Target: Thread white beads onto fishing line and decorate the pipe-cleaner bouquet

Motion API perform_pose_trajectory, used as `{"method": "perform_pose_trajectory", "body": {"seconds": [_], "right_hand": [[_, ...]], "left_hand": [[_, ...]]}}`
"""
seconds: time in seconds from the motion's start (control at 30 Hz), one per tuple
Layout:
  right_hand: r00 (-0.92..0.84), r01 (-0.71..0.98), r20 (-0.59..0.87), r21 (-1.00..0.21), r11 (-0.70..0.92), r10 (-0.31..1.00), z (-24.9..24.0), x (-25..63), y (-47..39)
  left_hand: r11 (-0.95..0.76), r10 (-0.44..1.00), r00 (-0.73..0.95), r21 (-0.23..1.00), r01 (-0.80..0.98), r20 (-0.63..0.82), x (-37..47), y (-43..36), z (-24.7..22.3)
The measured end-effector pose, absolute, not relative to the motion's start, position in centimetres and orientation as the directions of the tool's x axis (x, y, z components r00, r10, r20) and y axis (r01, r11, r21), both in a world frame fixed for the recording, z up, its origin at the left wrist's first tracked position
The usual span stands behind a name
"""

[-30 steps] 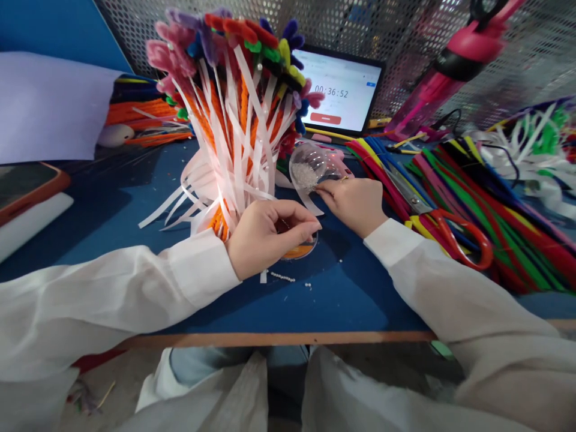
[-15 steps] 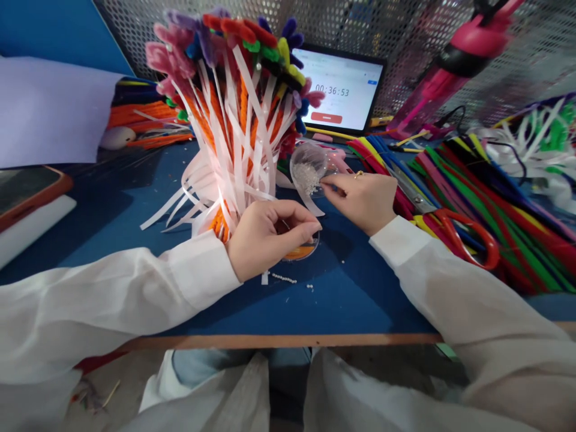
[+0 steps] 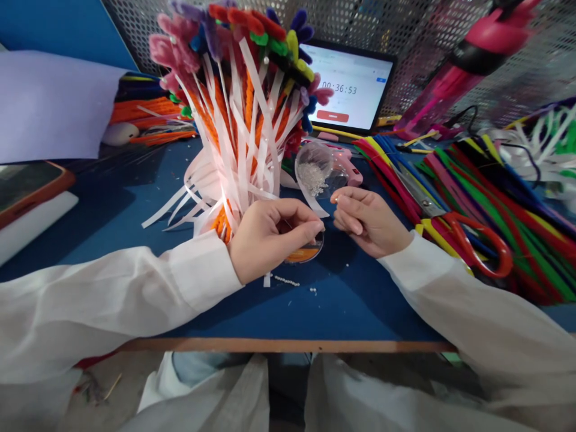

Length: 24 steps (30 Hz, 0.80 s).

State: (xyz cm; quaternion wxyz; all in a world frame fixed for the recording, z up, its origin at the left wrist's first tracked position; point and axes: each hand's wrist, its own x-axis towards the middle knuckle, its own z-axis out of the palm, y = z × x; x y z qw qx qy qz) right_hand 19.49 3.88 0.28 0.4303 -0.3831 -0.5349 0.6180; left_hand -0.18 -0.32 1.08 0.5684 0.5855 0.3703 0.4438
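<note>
So there's this huge flower bunch [image 3: 249, 114] hogging the desk [image 3: 382, 312], partly blocking the tablet [image 3: 351, 105] at the back edge. Scissors [image 3: 429, 207] sit on pipe cleaners [image 3: 499, 201] toward the right edge. Clear container [image 3: 335, 162] mid-desk has loose beads [image 3: 310, 178] inside. Right hand [image 3: 375, 222], just beside it, pinches a tiny bead [image 3: 337, 199]; left hand's [image 3: 272, 240] fingertips meet, can't tell on what.

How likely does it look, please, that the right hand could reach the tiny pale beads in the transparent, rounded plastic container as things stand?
Probably yes: the right hand is close beside the transparent, rounded plastic container of tiny pale beads, and no other object appears to block the way.
</note>
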Motion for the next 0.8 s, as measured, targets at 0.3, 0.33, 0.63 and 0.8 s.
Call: {"method": "perform_pose_trajectory", "body": {"seconds": [0.3, 0.33, 0.63, 0.8], "right_hand": [[-0.421, -0.13, -0.013, -0.989, -0.075, 0.907, 0.3, 19.23, 3.11], [-0.42, -0.128, -0.015, -0.989, -0.076, 0.907, 0.26, 19.25, 3.12], [-0.448, -0.121, -0.015, -0.99, -0.078, 0.894, 0.23, 19.31, 3.11], [-0.49, -0.123, -0.001, -0.99, -0.07, 0.872, 0.17, 19.31, 3.17]], "left_hand": [[-0.061, 0.92, 0.384, 0.995, -0.075, 0.085, -0.24, -0.28, 1.29], [-0.063, 0.917, 0.389, 0.995, -0.077, 0.088, -0.24, -0.26, 1.3], [-0.05, 0.895, 0.439, 0.994, -0.092, 0.086, -0.18, -0.21, 1.07], [0.029, 0.866, 0.498, 0.99, -0.14, 0.045, -0.15, -0.37, 1.08]]}}
